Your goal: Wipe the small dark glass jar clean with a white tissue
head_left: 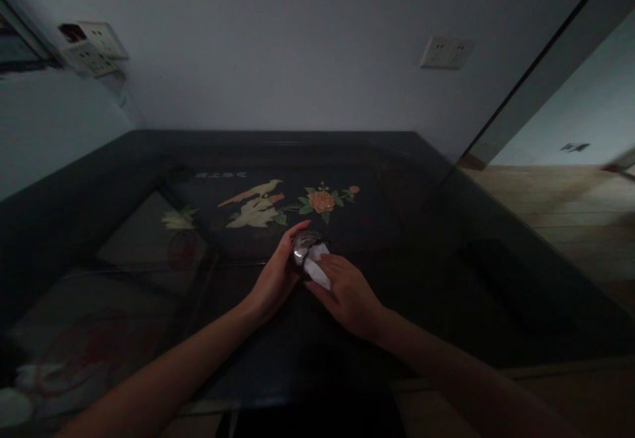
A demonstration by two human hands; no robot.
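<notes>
My left hand [278, 276] is closed around the side of a small, shiny, rounded dark object [300, 246], whose exact kind the dim light hides. In my right hand [352, 292] is a folded white tissue [316, 269], pressed against the near right side of that object. Both hands meet over the glossy black tabletop [278, 358], just in front of its printed picture of birds and flowers [253, 213]. My fingers partly cover the shiny object and the tissue.
A dark oblong thing [510, 286] lies on the table to the right. The wall behind has a double socket [447, 52], with more sockets [94, 47] at the left. Wooden floor [536, 206] shows past the table's right edge. Reflections cover the table's left part.
</notes>
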